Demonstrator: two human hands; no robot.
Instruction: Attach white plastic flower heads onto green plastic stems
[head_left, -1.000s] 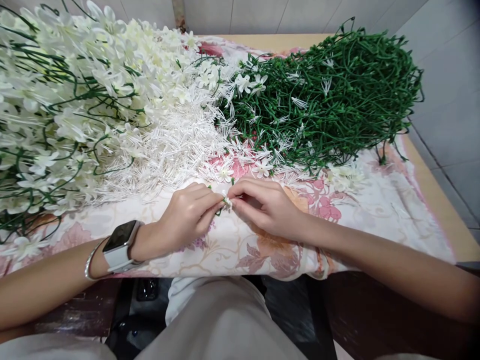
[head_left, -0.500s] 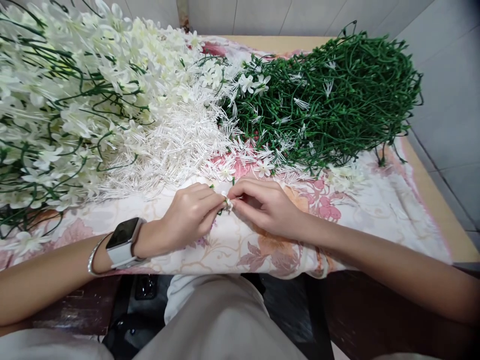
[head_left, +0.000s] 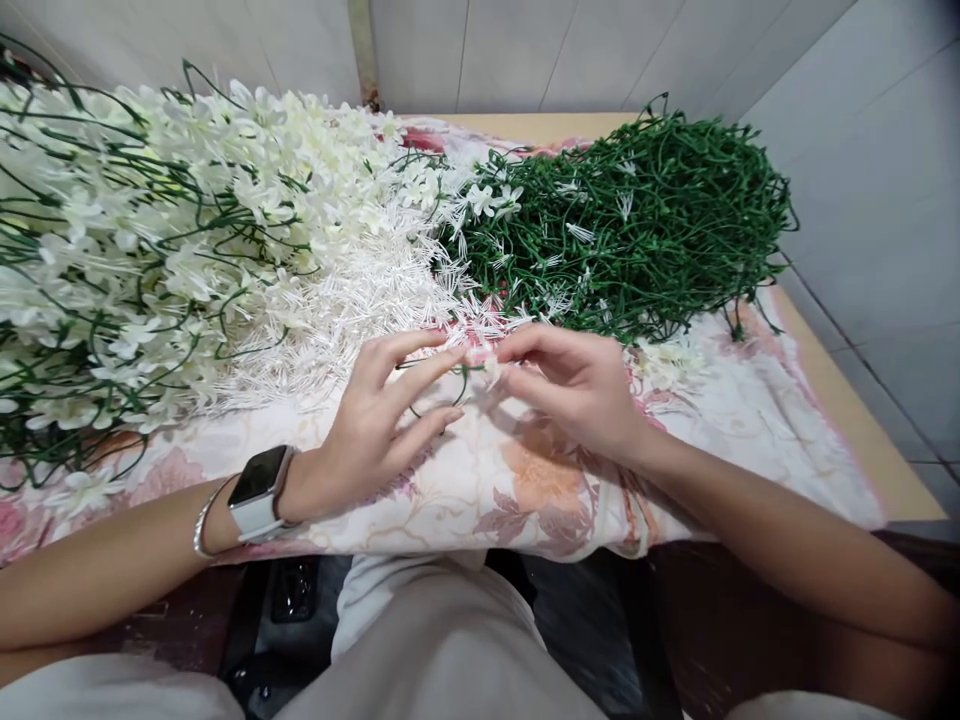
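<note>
My right hand [head_left: 577, 385] pinches a small white artificial flower [head_left: 491, 367] between thumb and forefinger; the flower is blurred. Thin green plastic stem [head_left: 464, 380] pieces curve beside it, partly hidden by my left fingers. My left hand [head_left: 394, 400], palm down, has its fingers spread, the forefinger tip close to the flower. Whether those fingers touch the stem I cannot tell. Just beyond my hands lies a heap of loose white stamen sprigs [head_left: 352, 300].
A large pile of white artificial flowers [head_left: 172, 220] on green stems fills the left. Tangled bare green stems [head_left: 675, 220] are heaped at the back right. A floral cloth [head_left: 555, 500] covers the table [head_left: 847, 410], which stands against a tiled wall [head_left: 525, 55].
My hands have drawn slightly apart. My left fingers have gone from a pinch to spread. The small flower has moved up and right with my right hand, and the view has tilted slightly upward.
</note>
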